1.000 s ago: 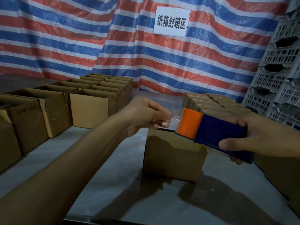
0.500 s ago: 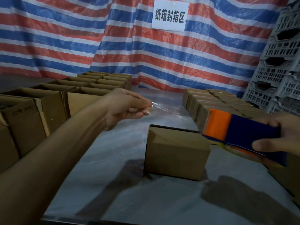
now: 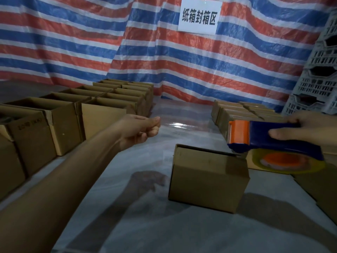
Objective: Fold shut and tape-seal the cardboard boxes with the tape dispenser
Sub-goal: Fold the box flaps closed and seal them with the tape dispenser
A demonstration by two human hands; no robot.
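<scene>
1. While the clear tape (image 3: 179, 125) is stretched above the worktop (image 3: 145, 216), the open boxes (image 3: 60, 125) stand in rows along the worktop's left edge with their flaps up and no tape on them.
2. The left hand (image 3: 140, 129) hovers over the middle of the worktop. Its fingers (image 3: 155, 125) are curled, thumb pressed to forefinger, pinching the free end of the tape.
3. The tape runs left to right from that pinch to the orange front of the tape dispenser (image 3: 269, 139). Only glints of it show.
4. The box (image 3: 207, 178) sits right of the worktop's centre with its flaps folded down. No tape is visible on its top.
5. The box's long axis runs left to right, roughly parallel with the tape. The box lies lower than the tape and on its near side, to the right of the pinching fingers.
6. The right hand (image 3: 306, 128) grips the dispenser's blue handle, thumb on the near side. The dispenser's nose hangs over the box's far right corner, so this hand is the nearer one.
7. Judgement: the coming move must bring the tape down and toward the near edge, onto the box's top.
8. Closed boxes (image 3: 242, 110) line the right edge, and crates (image 3: 321, 79) stand at the far right corner.
</scene>
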